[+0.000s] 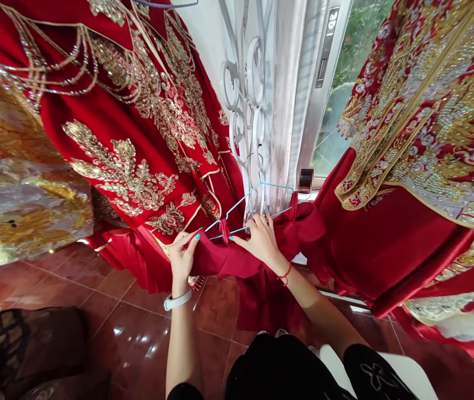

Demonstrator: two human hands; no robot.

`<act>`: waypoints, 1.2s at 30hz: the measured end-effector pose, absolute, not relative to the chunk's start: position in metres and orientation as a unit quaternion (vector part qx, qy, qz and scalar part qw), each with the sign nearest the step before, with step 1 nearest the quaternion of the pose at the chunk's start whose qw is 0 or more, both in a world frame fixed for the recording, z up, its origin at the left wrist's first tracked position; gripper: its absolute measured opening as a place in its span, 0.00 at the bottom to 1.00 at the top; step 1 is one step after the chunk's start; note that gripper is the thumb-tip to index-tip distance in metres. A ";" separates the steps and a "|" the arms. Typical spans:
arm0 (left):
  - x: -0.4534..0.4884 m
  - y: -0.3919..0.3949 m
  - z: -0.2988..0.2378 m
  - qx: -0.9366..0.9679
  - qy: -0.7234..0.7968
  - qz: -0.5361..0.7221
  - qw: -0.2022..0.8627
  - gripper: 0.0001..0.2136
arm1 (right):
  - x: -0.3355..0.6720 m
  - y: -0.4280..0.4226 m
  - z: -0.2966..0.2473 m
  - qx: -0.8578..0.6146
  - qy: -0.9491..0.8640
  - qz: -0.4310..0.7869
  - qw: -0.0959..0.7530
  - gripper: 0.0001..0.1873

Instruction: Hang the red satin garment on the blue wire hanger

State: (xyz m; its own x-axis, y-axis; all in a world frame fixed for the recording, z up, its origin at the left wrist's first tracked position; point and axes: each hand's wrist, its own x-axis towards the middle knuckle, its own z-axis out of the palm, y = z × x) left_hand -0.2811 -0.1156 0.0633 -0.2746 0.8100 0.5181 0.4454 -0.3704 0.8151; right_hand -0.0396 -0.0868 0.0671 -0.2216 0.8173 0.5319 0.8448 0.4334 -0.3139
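A plain dark red garment [241,260] hangs from a light blue hanger [240,200] in front of me. The hanger's hook [259,161] is by the white scrolled metalwork. My left hand [182,253] pinches the garment's top edge at the left end of the hanger, thumb against the cloth. My right hand [260,239] is at the hanger's lower bar, near a red fabric loop [224,230]; its thumb points left toward that loop and its fingers curl over the bar. What lies under the right fingers is hidden.
A red gown with gold beading [124,166] hangs at the left. Another red and gold embroidered outfit [420,139] hangs at the right. White scrolled metalwork [247,94] stands beside a window [349,72]. Dark bags [41,344] lie on the tiled floor [137,333]; a white seat [403,372] is below me.
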 end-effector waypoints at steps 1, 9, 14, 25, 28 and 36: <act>-0.282 -0.116 0.064 0.584 0.542 0.584 0.158 0.15 | -0.045 -0.084 0.067 -0.534 -0.783 -0.022 0.318 0.30; -0.280 -0.114 0.064 0.590 0.545 0.575 0.156 0.15 | -0.065 -0.074 0.054 -0.529 -0.797 0.031 0.291 0.26; -0.280 -0.105 0.068 0.590 0.543 0.583 0.133 0.14 | -0.063 -0.076 0.055 -0.537 -0.794 0.046 0.279 0.26; -0.247 -0.077 0.110 0.722 0.496 0.481 0.035 0.12 | -0.061 -0.073 0.069 -0.557 -0.805 0.055 0.197 0.18; -0.235 -0.077 0.112 0.737 0.505 0.448 0.002 0.12 | -0.059 -0.067 0.072 -0.553 -0.814 0.056 0.170 0.19; -0.229 -0.094 0.093 0.750 0.509 0.412 0.097 0.19 | -0.057 -0.061 0.069 -0.538 -0.819 0.077 0.185 0.21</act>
